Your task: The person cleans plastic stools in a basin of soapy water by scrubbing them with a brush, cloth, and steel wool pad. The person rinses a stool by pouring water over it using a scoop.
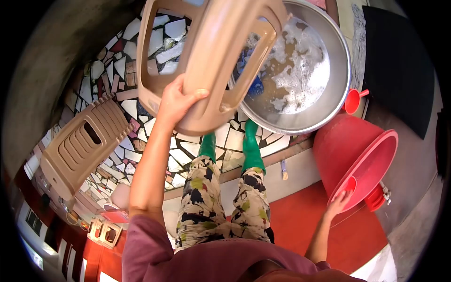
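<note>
My left hand (177,101) grips the edge of a tan plastic stool (213,61), tilted on its side with its openings showing. The stool overlaps the left part of a wide metal basin (346,70) of murky, foamy water (300,66). Something blue (256,87) lies in the basin near the stool. Low on the right, my right hand (340,203) is at the rim of a big red tub (347,152), closed on a small red scoop (349,186) at the tub's mouth.
Another tan stool (84,145) lies at left on the mosaic floor (181,157). A red dipper (352,101) is beside the basin. A brush (284,170) lies on the ledge below it. Green boots (252,145) stand on the mosaic. A dark panel (399,66) is at right.
</note>
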`<action>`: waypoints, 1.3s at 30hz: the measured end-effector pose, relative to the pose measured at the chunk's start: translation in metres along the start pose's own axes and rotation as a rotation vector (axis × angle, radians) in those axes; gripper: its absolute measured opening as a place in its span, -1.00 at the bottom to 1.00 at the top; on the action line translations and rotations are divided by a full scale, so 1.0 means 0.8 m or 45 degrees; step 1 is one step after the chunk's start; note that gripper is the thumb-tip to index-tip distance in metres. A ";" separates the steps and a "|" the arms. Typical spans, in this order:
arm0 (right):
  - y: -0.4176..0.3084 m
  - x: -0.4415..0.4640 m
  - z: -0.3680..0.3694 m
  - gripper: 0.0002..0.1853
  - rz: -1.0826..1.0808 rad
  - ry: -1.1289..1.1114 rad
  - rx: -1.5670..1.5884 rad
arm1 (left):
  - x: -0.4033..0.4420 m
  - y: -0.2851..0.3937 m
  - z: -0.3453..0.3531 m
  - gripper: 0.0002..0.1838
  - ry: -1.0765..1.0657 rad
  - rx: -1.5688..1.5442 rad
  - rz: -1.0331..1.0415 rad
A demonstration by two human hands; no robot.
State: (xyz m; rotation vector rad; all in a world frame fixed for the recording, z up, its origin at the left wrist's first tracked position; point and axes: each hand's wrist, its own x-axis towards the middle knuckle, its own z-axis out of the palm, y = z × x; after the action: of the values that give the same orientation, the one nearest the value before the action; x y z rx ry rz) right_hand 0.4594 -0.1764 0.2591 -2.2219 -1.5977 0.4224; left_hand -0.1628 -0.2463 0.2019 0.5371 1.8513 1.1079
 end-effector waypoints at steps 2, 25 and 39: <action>-0.125 -0.047 0.054 -0.47 0.082 -0.344 0.325 | -0.030 -0.006 -0.022 -0.43 0.119 -0.253 -0.017; -0.610 -0.240 0.328 -0.47 -0.259 -1.865 1.273 | -0.223 -0.121 -0.140 -0.69 1.397 -1.360 0.267; -0.659 -0.317 0.128 -0.80 -1.675 -1.219 1.475 | -0.243 -0.113 -0.233 -0.43 0.477 -1.804 0.782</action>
State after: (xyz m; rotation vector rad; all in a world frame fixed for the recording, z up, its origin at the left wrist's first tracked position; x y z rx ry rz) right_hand -0.1078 -0.2527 0.4183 0.0988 -1.9401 1.4919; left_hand -0.2156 -0.5203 0.2544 0.0015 0.7091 2.6463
